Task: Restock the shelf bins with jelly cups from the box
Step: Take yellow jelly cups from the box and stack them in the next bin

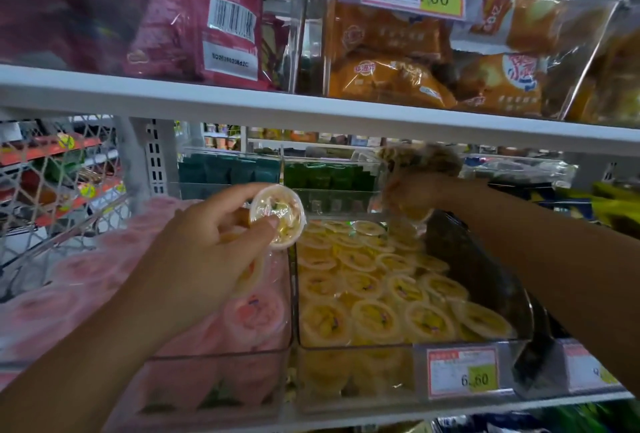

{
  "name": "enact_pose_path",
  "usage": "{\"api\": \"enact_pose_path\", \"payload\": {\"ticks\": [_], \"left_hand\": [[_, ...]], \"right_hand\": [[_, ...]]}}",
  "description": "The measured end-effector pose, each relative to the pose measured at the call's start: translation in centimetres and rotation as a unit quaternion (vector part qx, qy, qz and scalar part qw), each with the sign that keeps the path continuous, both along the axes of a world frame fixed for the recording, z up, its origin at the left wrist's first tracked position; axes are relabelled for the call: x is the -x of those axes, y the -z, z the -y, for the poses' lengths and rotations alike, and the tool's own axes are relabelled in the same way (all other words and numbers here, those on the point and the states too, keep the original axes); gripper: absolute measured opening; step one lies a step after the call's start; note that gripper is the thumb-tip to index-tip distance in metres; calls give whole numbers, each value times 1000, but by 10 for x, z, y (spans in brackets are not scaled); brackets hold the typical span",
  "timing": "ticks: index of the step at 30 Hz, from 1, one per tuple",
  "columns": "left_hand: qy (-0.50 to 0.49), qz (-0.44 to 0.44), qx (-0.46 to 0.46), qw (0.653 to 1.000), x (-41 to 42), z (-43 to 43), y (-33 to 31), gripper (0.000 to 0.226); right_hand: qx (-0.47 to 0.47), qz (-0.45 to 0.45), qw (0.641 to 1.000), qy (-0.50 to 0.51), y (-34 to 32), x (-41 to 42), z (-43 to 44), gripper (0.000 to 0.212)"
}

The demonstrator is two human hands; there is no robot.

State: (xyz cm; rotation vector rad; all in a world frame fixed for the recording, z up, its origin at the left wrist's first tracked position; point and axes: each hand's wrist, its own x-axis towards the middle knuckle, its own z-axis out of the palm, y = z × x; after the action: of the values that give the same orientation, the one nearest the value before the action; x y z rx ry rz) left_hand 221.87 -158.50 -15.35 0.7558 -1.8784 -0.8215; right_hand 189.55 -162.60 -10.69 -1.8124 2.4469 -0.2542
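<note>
Right now, fingers (239, 195) of my left hand (207, 245) curl round jelly cup (278, 216), pinching rim; clear lid faces me, yellow fruit inside. Yellow-cup bin (346, 350) sits at 4 o'clock from cup, just beside, left hand nearer its front. Right hand (412, 195) blurred over bin's 12 o'clock end; I cannot tell its grip.

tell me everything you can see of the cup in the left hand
The cup is small, round and made of clear plastic. It is sealed with a film lid that bears a small print, and the fill looks pale yellow. It is tilted, with the lid toward the camera. The left hand pinches it by the edge between thumb and fingers, holding it in the air about over the wall between the pink bin and the yellow bin. Nothing else touches it.
</note>
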Motion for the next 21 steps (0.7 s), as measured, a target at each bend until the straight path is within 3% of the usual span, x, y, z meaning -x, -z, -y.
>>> {"api": "enact_pose_path", "payload": {"ticks": [3, 6, 9, 11, 13, 17, 19, 21], "left_hand": [[-7, -3, 7, 1000, -3, -8, -4, 26], [-19, 2, 6, 1000, -7, -17, -6, 27], [-22, -6, -7, 1000, -10, -25, -5, 24], [-15, -8, -9, 1000, -10, -31, -4, 24], [-7, -5, -4, 1000, -12, -39, -4, 25], [-12, -3, -1, 1000, -17, -49, -4, 26], [-21, 5, -9, 1000, -20, -51, -3, 24], [-20, 11, -15, 1000, -22, -53, -1, 24]], "right_hand": [[6, 55, 997, -45, -7, -27, -26, 30], [-99, 51, 987, -117, -15, -68, -55, 15], [-158, -93, 970, -159, -19, -115, -76, 30], [-137, -191, 956, -175, -11, -138, -85, 39], [-101, -221, 951, -191, 3, -151, -93, 46], [-10, -96, 973, -211, 16, -153, -109, 51], [26, 23, 979, -200, 13, -145, -116, 41], [47, 77, 979, -180, 10, -130, -119, 31]]}}
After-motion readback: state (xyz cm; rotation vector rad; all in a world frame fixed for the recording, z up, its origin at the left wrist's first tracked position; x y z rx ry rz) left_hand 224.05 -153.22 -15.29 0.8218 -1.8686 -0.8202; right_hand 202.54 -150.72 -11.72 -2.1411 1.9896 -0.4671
